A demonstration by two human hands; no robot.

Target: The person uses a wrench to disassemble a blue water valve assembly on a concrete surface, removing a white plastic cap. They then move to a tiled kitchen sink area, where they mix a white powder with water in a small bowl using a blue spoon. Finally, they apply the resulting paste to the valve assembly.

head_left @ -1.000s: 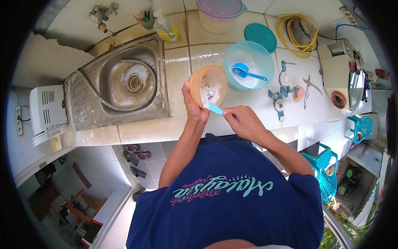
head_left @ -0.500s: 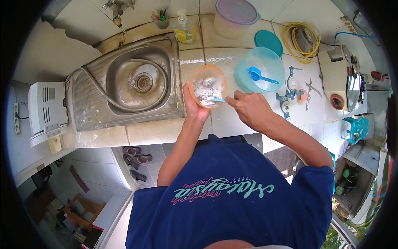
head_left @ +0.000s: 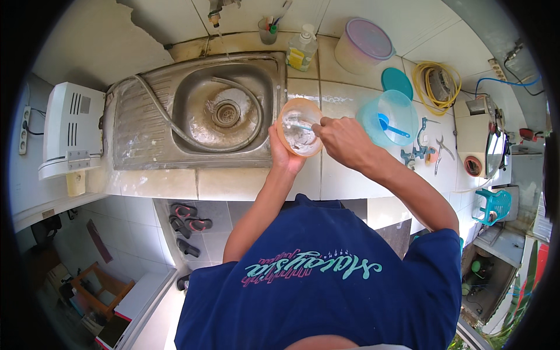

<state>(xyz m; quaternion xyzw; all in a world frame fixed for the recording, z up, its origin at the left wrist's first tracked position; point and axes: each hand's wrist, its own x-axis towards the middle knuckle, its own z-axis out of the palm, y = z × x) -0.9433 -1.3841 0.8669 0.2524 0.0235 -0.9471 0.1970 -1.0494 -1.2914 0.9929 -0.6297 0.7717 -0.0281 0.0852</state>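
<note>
My left hand [head_left: 284, 156] is wrapped round the side of a translucent orange plastic bowl [head_left: 312, 109], holding it over the counter by the sink. Inside lies a white powdery mixture [head_left: 298, 139], clumped and smeared up the wall. My right hand [head_left: 345, 140] grips a thin light-blue stick-like utensil [head_left: 300, 126] whose end dips into the mixture; its tip is too buried to name the kind. Just right of that hand stands a translucent turquoise container [head_left: 370, 123] with a blue scoop [head_left: 396, 130] in it.
A steel sink [head_left: 184, 87] with a grey hose [head_left: 166, 119] is at the left, under a running tap [head_left: 215, 18]. Behind stand a soap bottle [head_left: 301, 51] and a purple-lidded tub [head_left: 363, 46]. Rightward lie a teal lid [head_left: 397, 83], pliers [head_left: 444, 153] and yellow cable [head_left: 423, 100].
The view has shifted, so the counter sits farther right. My right hand has moved in over the bowl's rim with the utensil, and the mixture is spread differently.
</note>
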